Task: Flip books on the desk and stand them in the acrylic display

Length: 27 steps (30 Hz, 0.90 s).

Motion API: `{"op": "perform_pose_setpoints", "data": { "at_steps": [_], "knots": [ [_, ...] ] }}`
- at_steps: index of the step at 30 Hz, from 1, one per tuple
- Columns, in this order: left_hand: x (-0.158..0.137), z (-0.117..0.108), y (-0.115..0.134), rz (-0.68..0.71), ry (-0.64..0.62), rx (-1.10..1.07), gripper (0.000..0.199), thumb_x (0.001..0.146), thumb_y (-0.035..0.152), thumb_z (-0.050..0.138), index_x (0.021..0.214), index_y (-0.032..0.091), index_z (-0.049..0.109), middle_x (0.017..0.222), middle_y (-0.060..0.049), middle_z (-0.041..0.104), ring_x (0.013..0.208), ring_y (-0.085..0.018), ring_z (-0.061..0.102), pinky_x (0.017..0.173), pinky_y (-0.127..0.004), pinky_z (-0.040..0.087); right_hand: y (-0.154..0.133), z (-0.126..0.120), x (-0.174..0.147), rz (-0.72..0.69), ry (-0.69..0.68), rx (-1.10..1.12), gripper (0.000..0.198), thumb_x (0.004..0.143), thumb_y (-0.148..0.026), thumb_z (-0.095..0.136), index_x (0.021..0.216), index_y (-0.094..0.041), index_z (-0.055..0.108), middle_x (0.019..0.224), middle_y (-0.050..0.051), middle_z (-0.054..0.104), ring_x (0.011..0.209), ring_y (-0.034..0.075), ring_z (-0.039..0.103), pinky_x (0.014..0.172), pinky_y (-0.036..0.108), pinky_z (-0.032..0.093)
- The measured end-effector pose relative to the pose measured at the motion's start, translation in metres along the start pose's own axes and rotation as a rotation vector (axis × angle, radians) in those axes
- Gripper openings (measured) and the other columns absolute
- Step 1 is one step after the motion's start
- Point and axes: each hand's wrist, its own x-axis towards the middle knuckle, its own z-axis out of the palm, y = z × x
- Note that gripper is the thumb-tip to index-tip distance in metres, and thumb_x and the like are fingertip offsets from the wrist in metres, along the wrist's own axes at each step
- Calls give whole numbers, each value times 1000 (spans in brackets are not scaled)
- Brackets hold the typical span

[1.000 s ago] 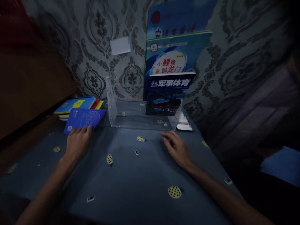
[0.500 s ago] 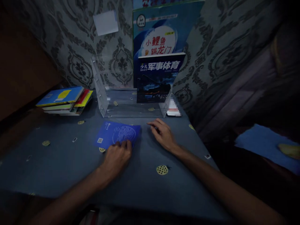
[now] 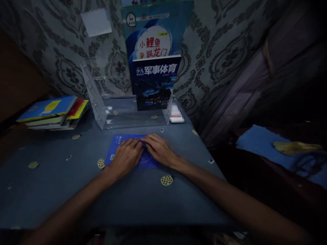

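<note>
A thin blue book [image 3: 112, 145] lies on the cloth-covered table, printed with pale text, a small square code at its left and a circle of text. My left hand [image 3: 127, 151] rests over its middle with bent fingers pressed together on the cover. From the right, my right hand [image 3: 158, 148] meets it, fingers and thumb closed at the book's upper right part. Both hands' fingertips nearly touch and hide much of the circle. Behind them stands a clear acrylic book rack [image 3: 99, 110], holding a dark blue book [image 3: 155, 83] in front of a taller teal book [image 3: 158, 20].
A stack of books [image 3: 51, 110] lies at the table's left. Beside the rack's right end is a blurred-out white item [image 3: 176, 114]. A white paper [image 3: 96, 22] is on the patterned wall. Blue cloth [image 3: 255, 139] lies beyond the table's right edge [image 3: 204, 146].
My right hand has moved left onto the blue book, beside my left hand. The book has turned slightly and its right edge sits lower. The camera view has shifted right.
</note>
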Motion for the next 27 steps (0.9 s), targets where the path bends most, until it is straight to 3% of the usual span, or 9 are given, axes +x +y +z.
{"op": "perform_pose_setpoints", "data": {
  "at_steps": [4, 7, 15, 21, 27],
  "knots": [
    [0, 16, -11, -52, -27, -2, 31, 104, 19, 42, 130, 11, 59, 139, -19, 64, 133, -28, 59, 112, -47, 47, -7, 11, -3, 67, -139, -57, 45, 101, -22, 51, 145, -17, 54, 140, 18, 62, 129, 31, 58, 111, 54, 48],
    [1, 14, -14, -116, -107, 30, 31, 105, 20, 41, 129, 12, 59, 144, -20, 61, 137, -29, 56, 113, -48, 46, -5, 14, -4, 83, -205, -93, 47, 103, -27, 49, 148, -17, 52, 151, 19, 55, 142, 31, 50, 117, 58, 41],
    [0, -17, -42, -392, -265, 146, 28, 106, 23, 36, 111, 14, 62, 111, -18, 74, 106, -30, 72, 87, -39, 56, -1, 11, -3, 100, -278, -151, 46, 106, -34, 45, 147, -17, 54, 155, 16, 52, 150, 29, 41, 124, 58, 32],
    [-2, -19, -46, -415, -282, 127, 29, 106, 24, 35, 114, 13, 61, 114, -17, 73, 107, -29, 72, 83, -37, 56, 2, 5, -2, 125, -315, -180, 51, 106, -39, 47, 150, -14, 51, 157, 17, 49, 149, 29, 42, 125, 57, 31],
    [-3, -20, -45, -400, -283, 108, 30, 106, 25, 37, 117, 13, 61, 113, -17, 72, 108, -29, 71, 81, -35, 57, 14, -12, 0, 213, -303, -283, 41, 105, -34, 48, 138, -18, 64, 146, 15, 61, 140, 31, 54, 121, 60, 34]
  ]
}}
